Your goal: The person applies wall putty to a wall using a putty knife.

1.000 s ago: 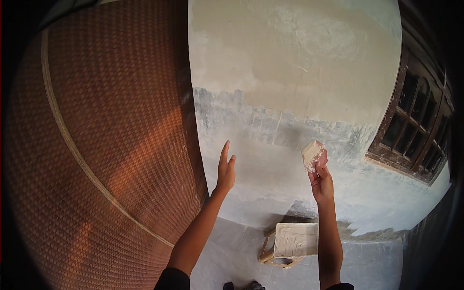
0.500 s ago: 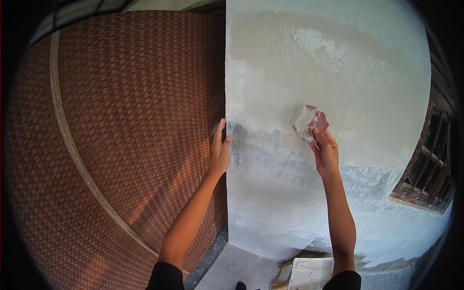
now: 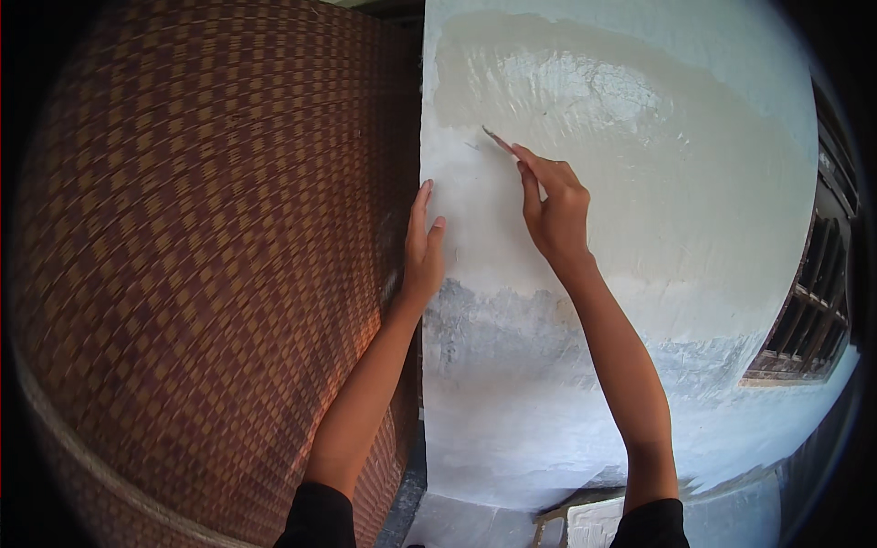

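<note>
My right hand [image 3: 559, 208] pinches a flat red putty spreader [image 3: 500, 141], seen nearly edge-on now, with its tip near the upper left of the wall. Beneath it the whitish wall [image 3: 516, 374] carries a broad beige patch of smoothed putty [image 3: 658, 201], with shinier ridged putty [image 3: 603, 87] near the top. At the wall's left edge my left hand [image 3: 424, 251] rests with fingers extended and thumb apart, holding nothing. Whether its palm presses on the edge cannot be seen fully.
A brown woven mat [image 3: 228, 237] stands upright along the left, close to my left forearm. A barred window [image 3: 804, 320] is at the right. Low down, a pale putty-covered board [image 3: 592, 525] sits beside my right sleeve. Rough grey plaster [image 3: 493, 329] crosses the wall's middle.
My right hand has moved up and left, turning the spreader from face-on to edge-on. My left hand has slid slightly up the wall's edge. The view has shifted, showing the mat closer.
</note>
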{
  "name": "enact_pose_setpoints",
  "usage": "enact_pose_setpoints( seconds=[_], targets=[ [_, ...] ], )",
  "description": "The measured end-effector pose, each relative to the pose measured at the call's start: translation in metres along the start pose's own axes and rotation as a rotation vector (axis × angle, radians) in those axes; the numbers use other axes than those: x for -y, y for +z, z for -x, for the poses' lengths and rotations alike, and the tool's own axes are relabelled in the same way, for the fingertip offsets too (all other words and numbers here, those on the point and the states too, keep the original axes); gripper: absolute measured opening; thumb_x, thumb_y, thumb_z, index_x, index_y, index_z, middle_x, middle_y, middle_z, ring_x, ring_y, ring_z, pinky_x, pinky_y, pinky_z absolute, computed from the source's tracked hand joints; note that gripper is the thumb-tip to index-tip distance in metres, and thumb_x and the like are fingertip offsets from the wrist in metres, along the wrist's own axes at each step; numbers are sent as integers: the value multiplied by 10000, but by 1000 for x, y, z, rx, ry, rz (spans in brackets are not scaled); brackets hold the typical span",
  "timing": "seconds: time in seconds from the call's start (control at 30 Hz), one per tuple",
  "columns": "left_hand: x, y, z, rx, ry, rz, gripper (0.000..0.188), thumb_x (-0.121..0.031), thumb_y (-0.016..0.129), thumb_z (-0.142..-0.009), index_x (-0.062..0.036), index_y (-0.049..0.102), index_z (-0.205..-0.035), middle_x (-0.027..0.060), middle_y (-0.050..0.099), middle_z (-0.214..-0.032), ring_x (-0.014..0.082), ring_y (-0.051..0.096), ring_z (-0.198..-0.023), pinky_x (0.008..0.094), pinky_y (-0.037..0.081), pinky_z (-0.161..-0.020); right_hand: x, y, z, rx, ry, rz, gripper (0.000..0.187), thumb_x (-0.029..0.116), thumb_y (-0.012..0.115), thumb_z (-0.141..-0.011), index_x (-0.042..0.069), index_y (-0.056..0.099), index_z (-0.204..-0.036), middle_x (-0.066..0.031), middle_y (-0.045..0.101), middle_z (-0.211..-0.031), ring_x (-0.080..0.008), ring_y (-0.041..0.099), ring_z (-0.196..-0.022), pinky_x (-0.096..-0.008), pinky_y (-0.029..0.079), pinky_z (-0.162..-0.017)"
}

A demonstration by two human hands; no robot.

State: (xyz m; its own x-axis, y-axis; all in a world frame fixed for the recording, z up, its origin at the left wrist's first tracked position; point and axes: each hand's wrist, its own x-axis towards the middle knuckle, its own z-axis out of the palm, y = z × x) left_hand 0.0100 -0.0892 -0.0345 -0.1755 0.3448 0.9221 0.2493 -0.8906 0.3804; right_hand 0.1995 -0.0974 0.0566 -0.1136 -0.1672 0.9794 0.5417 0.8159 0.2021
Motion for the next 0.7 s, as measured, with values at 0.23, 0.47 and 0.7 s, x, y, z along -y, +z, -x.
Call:
enact_pose_setpoints(
  seconds=[0.23,0.47,0.7],
  targets=[
    [32,-6,-34,20,122,161,578,-57,393,-950,35,307,-1514,201,345,-1566,310,309,-1471,420,200,-1212,0,36,10,133,-212,477,391,-13,656,-782,38,687,-1169,-109,685,-1112,-246,647,-913,-342,559,-770],
    [48,3,-47,25,177,211,594,-143,434,-949,44,323,-1502,208,376,-1544,323,334,-1453,441,213,-1204,5,56,23,405,-113,697,421,26,634,-803,-12,641,-1223,-176,666,-1190,-302,663,-1016,-331,600,-783],
    [53,5,-51,20,289,139,596,-213,452,-975,59,329,-1491,228,381,-1533,340,337,-1447,454,214,-1202,9,66,22,615,-130,929,496,21,592,-844,-52,555,-1333,-228,639,-1274,-328,681,-1088,-332,606,-807]
  ],
)
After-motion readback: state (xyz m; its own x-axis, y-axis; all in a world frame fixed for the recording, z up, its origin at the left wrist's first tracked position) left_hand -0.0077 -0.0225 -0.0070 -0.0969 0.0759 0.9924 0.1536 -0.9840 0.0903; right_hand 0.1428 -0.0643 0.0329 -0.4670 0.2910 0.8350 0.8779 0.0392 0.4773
